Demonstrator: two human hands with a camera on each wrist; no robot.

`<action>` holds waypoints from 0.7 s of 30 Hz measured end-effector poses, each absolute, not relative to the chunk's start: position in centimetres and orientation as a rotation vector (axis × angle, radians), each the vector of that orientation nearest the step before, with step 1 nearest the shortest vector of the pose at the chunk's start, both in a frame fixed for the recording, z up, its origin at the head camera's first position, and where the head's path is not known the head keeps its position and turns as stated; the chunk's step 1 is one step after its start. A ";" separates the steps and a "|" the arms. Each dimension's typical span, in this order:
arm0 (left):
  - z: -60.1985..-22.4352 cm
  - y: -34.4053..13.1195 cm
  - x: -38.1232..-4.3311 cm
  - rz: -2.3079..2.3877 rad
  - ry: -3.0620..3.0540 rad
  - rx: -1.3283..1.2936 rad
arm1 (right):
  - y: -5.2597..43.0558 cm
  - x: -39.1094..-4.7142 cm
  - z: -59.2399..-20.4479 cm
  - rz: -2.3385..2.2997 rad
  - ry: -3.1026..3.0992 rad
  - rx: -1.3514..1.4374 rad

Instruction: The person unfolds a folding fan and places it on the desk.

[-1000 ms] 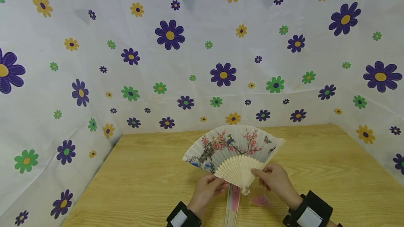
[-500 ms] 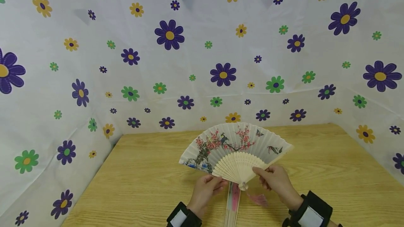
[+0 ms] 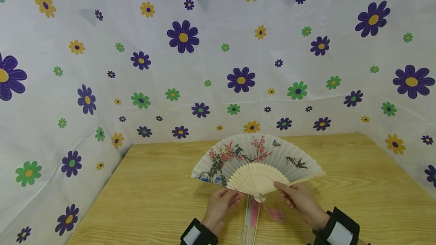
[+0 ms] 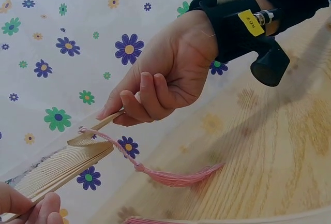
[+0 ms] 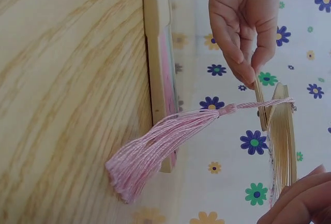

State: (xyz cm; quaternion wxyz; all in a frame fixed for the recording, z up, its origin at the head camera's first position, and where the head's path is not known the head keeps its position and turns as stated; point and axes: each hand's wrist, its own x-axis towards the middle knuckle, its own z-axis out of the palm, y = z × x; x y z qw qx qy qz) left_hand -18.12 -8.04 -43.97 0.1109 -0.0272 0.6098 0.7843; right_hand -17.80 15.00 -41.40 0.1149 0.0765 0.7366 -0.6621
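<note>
A folding fan (image 3: 255, 173) is spread in a wide arc above the table, its pale leaf printed with pink blossoms and birds. My left hand (image 3: 219, 205) pinches its left outer rib between thumb and fingers. The right outer rib is pinched by my right hand (image 3: 303, 199). From the fan's pivot hangs a pink tassel (image 5: 150, 149). Beneath the pivot a second, folded fan (image 3: 251, 220) lies on the table, pink and pale green at its edge. In the left wrist view, the right hand (image 4: 160, 74) grips a rib near the pivot end.
The light wooden table (image 3: 153, 184) extends around both hands. A white cloth (image 3: 204, 63) with purple, green and yellow flowers encloses the back and both sides. Both wrists wear black camera bands, such as the right wristband (image 3: 337, 228).
The fan has spread wider, its right edge swinging outward and down. Its pivot and tassel have shifted slightly left and up. Both hands keep their pinch, almost in place.
</note>
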 end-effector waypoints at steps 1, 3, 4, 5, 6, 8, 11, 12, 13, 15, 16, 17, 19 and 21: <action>-43.9 -8.0 -18.1 2.303 1.787 -0.091 | 15.0 -17.8 -41.4 -1.944 2.153 0.217; -43.8 -8.0 -18.1 2.301 1.779 -0.117 | 15.1 -17.8 -41.4 -1.963 2.134 0.218; -43.8 -8.0 -18.1 2.305 1.780 -0.132 | 15.2 -17.8 -41.4 -1.972 2.126 0.233; -43.9 -8.0 -18.1 2.311 1.785 -0.145 | 15.2 -17.8 -41.5 -1.979 2.113 0.253; -43.9 -7.9 -18.1 2.320 1.788 -0.159 | 15.3 -17.7 -41.5 -1.987 2.097 0.279; -44.1 -7.7 -18.1 2.338 1.799 -0.187 | 15.3 -17.6 -41.7 -2.009 2.048 0.342; -44.5 -7.3 -18.2 2.367 1.812 -0.217 | 15.4 -17.5 -41.9 -2.039 1.950 0.377; -44.5 -7.2 -18.2 2.374 1.812 -0.222 | 15.5 -17.4 -41.9 -2.055 1.913 0.378; -44.5 -7.2 -18.2 2.375 1.815 -0.224 | 15.6 -17.4 -42.0 -2.066 1.882 0.371; -44.5 -6.9 -18.3 2.385 1.817 -0.220 | 15.9 -17.5 -41.9 -2.084 1.828 0.347; -44.4 -6.8 -18.3 2.383 1.823 -0.216 | 16.0 -17.6 -41.9 -2.084 1.815 0.334; -44.3 -6.6 -18.4 2.381 1.823 -0.212 | 16.3 -17.7 -41.9 -2.080 1.808 0.324; -44.2 -6.0 -18.8 2.374 1.824 -0.193 | 16.9 -18.1 -41.9 -2.061 1.823 0.305; -44.1 -5.2 -19.7 2.358 1.841 -0.181 | 17.8 -18.7 -41.9 -2.040 1.853 0.280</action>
